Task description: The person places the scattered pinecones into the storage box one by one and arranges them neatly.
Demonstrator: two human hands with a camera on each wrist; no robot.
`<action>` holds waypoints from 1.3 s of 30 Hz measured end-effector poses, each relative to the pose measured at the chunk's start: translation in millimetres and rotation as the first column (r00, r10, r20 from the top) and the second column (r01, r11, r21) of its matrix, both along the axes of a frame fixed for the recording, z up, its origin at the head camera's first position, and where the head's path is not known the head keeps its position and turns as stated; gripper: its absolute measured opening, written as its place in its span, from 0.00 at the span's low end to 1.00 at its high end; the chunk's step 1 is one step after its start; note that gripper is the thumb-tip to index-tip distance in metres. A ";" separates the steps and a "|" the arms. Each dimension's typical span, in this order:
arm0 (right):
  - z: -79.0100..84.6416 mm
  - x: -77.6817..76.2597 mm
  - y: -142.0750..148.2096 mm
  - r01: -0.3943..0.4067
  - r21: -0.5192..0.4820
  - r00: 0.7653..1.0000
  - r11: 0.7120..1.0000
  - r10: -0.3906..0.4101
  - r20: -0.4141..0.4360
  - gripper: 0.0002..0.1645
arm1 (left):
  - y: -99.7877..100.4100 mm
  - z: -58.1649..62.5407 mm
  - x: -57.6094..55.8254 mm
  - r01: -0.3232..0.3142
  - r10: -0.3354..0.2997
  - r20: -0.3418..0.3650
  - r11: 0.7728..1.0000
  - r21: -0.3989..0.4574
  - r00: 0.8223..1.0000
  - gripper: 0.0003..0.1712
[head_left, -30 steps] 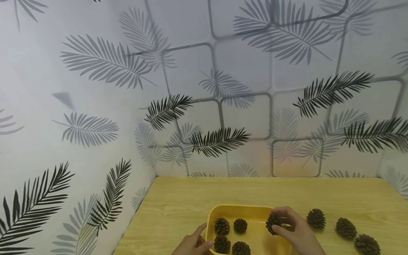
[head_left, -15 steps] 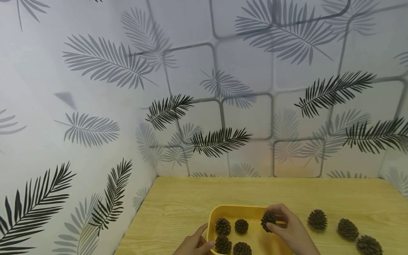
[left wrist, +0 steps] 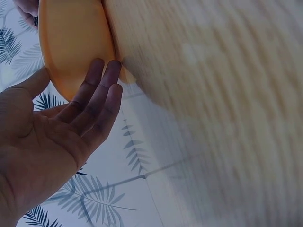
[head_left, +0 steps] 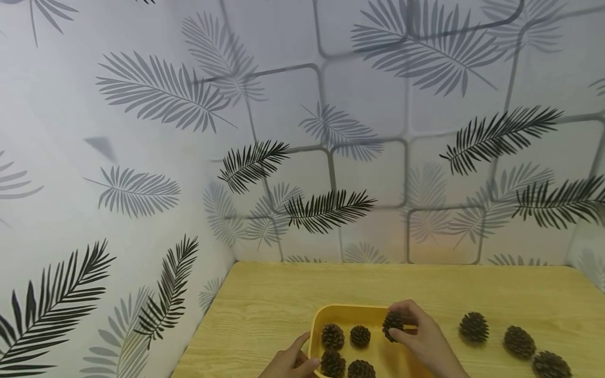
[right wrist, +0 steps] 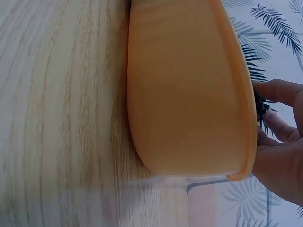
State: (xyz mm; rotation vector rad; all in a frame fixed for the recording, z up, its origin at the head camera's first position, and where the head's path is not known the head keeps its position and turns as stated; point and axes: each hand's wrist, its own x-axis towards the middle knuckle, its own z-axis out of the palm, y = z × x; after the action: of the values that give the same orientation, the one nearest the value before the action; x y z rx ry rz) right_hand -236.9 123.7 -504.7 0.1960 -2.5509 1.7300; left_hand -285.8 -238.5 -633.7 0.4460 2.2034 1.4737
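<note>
My right hand pinches a brown pine cone above the right half of a yellow plastic tub. Its thumb faces me. Over the tub's rim in the right wrist view, only a dark bit of that cone shows beside my right hand. At the tub's left side is my left hand, its thumb at the rim. The left wrist view has my left hand with relaxed fingers against the outer wall of the tub. Several pine cones, including one small cone, sit in the tub's left half.
Right of the tub, on the light wood table, lie three more cones: a near-upright pine cone, a middle pine cone and a far-right pine cone. A leaf-patterned wall stands behind the table and to its left.
My right hand has carried its pine cone a little leftward over the tub. My left hand stays at the tub's left side. The whole head view has shifted slightly.
</note>
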 end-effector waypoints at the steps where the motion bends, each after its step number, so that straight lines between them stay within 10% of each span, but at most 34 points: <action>1: -0.6 -0.7 -0.9 0.003 0.006 1.000 1.000 -0.003 -0.002 0.22 | 0.0 -0.2 -0.1 0.000 0.000 -0.001 1.000 0.000 1.000 0.50; 39: -17.1 -21.7 -23.6 0.007 0.260 0.998 0.966 0.008 -0.056 0.23 | 2.8 4.6 5.6 -0.013 0.013 -0.013 1.000 -0.026 1.000 0.50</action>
State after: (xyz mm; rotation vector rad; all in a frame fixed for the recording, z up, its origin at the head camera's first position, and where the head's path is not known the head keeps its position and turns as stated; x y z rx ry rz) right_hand -258.6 100.1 -521.8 0.2532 -2.7273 1.3616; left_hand -280.2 -235.8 -629.1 0.4347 2.2367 1.4513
